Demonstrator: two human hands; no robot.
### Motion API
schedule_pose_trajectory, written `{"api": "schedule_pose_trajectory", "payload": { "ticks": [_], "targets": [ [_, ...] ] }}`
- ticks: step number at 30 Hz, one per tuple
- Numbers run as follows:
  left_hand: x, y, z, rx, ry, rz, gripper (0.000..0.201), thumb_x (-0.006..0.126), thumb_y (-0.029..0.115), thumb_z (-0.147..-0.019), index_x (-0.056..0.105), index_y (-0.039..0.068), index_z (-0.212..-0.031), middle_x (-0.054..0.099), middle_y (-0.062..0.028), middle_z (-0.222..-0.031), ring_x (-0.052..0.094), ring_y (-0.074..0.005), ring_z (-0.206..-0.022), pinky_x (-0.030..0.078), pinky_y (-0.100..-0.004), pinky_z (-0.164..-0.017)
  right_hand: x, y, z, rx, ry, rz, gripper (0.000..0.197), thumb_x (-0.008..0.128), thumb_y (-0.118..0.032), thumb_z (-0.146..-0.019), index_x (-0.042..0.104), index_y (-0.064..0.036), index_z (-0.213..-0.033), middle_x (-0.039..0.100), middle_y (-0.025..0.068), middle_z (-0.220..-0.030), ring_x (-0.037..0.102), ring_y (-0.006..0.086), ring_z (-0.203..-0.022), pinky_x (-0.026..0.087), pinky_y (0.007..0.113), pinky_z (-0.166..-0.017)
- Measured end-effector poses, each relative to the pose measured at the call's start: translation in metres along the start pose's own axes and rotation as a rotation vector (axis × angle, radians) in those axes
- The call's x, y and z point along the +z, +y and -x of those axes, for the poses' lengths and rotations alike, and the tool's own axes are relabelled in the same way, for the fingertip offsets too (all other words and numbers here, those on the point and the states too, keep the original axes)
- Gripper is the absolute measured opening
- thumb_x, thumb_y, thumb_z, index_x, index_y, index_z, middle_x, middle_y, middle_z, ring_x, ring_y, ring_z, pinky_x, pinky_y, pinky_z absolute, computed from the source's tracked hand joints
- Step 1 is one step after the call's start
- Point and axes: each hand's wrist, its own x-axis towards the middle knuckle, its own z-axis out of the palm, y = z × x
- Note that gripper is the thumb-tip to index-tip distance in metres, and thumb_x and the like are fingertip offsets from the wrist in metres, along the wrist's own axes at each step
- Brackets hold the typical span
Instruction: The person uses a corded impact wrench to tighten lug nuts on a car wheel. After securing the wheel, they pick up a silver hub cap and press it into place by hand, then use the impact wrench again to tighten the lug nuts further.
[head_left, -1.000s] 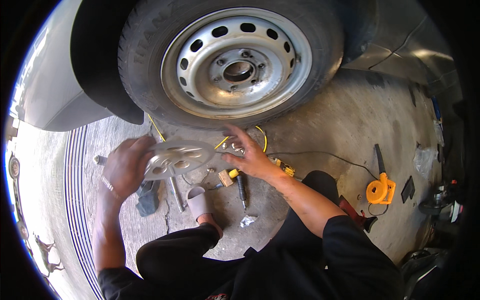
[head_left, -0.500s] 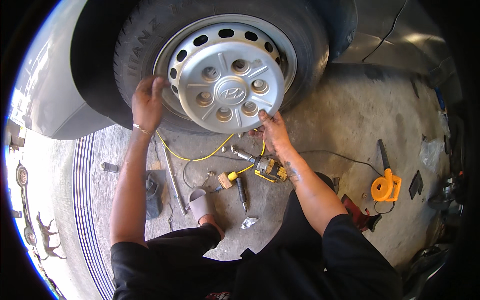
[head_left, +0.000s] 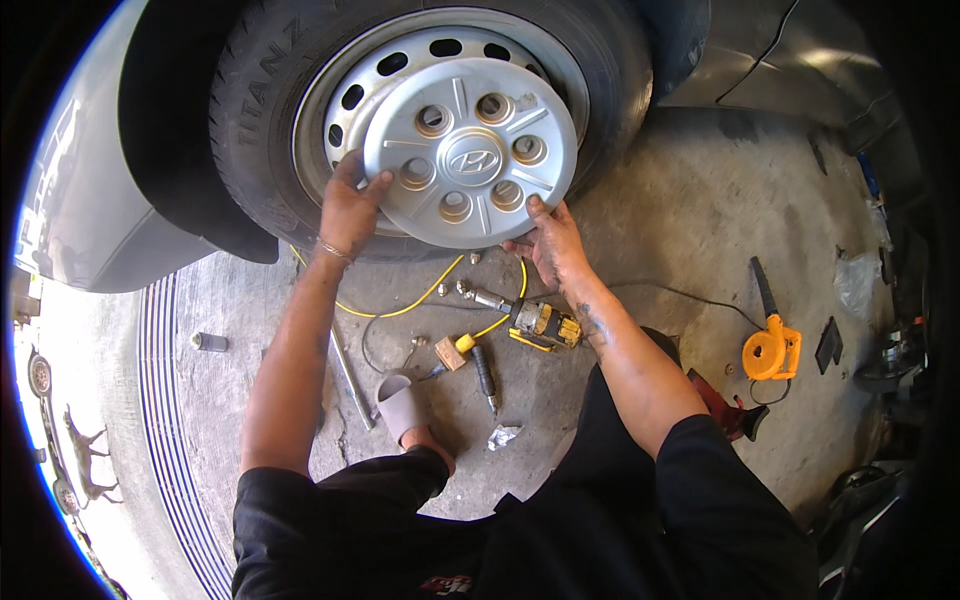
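- Wheel (head_left: 418,60) stands upright, its middle partly hidden.
- Cover (head_left: 472,160), round and silver, is held up in front of the wheel, set toward its lower right; whether they touch, I cannot tell.
- Being round, the cover has no long axis; it lies just beyond and between the left grip (head_left: 350,208) and the right grip (head_left: 555,247), neither nearer.
- The left grip is clasped on the cover's lower left edge.
- The right grip pinches its lower right edge.

Lettering (head_left: 272,88) marks tire (head_left: 250,150) and shirt (head_left: 570,540), an emblem (head_left: 473,161) (central) the wheel cover (head_left: 472,136).
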Motion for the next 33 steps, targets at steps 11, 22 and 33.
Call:
{"api": "schedule_pose_trajectory", "payload": {
  "ticks": [11, 22, 33],
  "targets": [
    [0.022, -0.033, -0.004, -0.044, 0.435, -0.312, 0.053, 0.081, 0.018, -0.084, 0.057, -0.008, -0.125, 0.069, -0.0178, -0.106, 0.067, -0.0233, -0.094, 0.053, -0.0331, -0.084, 0.008, -0.017, -0.089, -0.532, 0.276, 0.486, 0.041, 0.064, -0.020, -0.098, 0.045, -0.0077, -0.132, 0.060, 0.0097, -0.108, 0.060, 0.0139, -0.083, 0.053, 0.029, -0.071],
    [0.043, -0.045, 0.009, 0.030, 0.655, -0.498, 0.051, 0.090, 0.021, -0.072, 0.059, -0.003, -0.105, 0.065, -0.0153, -0.095, 0.067, -0.0250, -0.083, 0.055, -0.0372, -0.073, 0.021, -0.021, -0.095, -0.771, 0.454, 0.645, 0.037, 0.073, -0.012, -0.091, 0.055, -0.0015, -0.122, 0.063, 0.0094, -0.098, 0.060, 0.0144, -0.083, 0.052, 0.029, -0.076],
    [0.054, -0.049, 0.008, -0.022, 0.669, -0.410, 0.052, 0.085, 0.018, -0.075, 0.053, -0.003, -0.110, 0.058, -0.0145, -0.096, 0.060, -0.0288, -0.085, 0.049, -0.0404, -0.080, 0.025, -0.032, -0.095, -0.826, 0.528, 0.652, 0.034, 0.081, -0.011, -0.081, 0.065, -0.0057, -0.110, 0.061, 0.0073, -0.096, 0.060, 0.0174, -0.085, 0.051, 0.032, -0.080]
  ]
}}
